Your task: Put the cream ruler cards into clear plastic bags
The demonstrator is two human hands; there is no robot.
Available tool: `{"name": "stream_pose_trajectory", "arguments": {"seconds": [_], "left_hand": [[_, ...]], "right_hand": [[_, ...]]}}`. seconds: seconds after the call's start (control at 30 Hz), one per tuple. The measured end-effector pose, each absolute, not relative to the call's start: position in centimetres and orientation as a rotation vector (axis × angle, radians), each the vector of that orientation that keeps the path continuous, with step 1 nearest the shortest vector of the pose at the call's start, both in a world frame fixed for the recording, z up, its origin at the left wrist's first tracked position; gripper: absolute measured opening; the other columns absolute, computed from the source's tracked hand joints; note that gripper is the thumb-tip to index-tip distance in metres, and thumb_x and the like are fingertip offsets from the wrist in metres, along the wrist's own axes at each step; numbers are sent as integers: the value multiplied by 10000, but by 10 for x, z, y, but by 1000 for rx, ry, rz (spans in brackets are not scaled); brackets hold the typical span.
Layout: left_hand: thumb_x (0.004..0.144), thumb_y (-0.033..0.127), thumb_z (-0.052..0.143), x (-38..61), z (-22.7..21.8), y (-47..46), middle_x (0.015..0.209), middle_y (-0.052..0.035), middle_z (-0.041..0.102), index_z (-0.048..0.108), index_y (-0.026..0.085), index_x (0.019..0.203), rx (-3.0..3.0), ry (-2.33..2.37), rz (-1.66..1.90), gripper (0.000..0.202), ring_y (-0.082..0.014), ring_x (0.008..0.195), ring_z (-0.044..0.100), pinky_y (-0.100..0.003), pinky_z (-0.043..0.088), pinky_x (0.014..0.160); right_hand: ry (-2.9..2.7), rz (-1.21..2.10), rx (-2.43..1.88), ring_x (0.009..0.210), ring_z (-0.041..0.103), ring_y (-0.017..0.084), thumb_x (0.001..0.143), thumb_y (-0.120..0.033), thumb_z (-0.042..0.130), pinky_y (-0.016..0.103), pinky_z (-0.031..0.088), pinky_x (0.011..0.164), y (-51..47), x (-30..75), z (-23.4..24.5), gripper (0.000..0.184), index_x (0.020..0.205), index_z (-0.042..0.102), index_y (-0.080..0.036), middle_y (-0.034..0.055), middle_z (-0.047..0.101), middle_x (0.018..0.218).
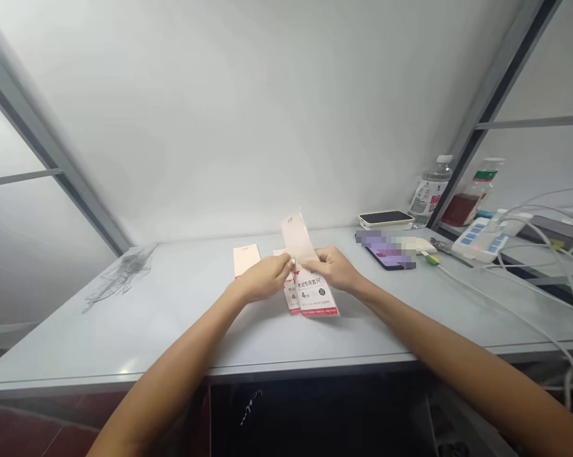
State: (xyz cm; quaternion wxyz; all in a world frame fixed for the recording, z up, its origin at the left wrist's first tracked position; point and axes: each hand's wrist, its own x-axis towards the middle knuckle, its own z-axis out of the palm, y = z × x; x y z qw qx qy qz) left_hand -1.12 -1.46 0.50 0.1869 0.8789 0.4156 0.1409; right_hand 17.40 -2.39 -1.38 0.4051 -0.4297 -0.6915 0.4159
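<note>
Both my hands meet over the middle of the grey table (172,317). My left hand (263,278) and my right hand (333,266) pinch the lower end of a pale pink paper strip (296,236), which stands tilted up between them. Under the hands lie two white and red printed packets (315,294), one partly under the other, flat on the table. Another pink card (246,259) lies flat to the left of my left hand, apart from it.
To the right lie a phone (391,257), a white box with a dark top (385,219), two bottles (429,189), a power strip (481,238) and white cables (515,304). A dark scribble mark (119,273) is at the table's far left. A white wall stands behind.
</note>
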Motion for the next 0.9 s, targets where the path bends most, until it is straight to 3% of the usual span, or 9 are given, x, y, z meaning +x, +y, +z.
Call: {"name": "stream_pose_trajectory", "arguments": {"seconds": [0.37, 0.9], "left_hand": [[837, 396, 346, -11, 4, -16, 521, 26, 533, 489, 189, 663, 2308, 1065, 513, 306, -101, 407, 473, -235, 369, 462], [771, 305, 390, -8, -11, -8, 540, 23, 507, 471, 163, 596, 2151, 1028, 647, 239, -76, 402, 468, -194, 362, 382]], "right_hand": [[-1759, 1079, -1075, 465, 470, 114, 701, -335, 557, 224, 317, 422, -27, 172, -13, 239, 546, 533, -155, -9, 513, 499], [-1716, 1117, -1066, 459, 488, 118, 675, -328, 579, 228, 334, 430, -29, 170, -13, 235, 544, 562, -134, -8, 527, 494]]}}
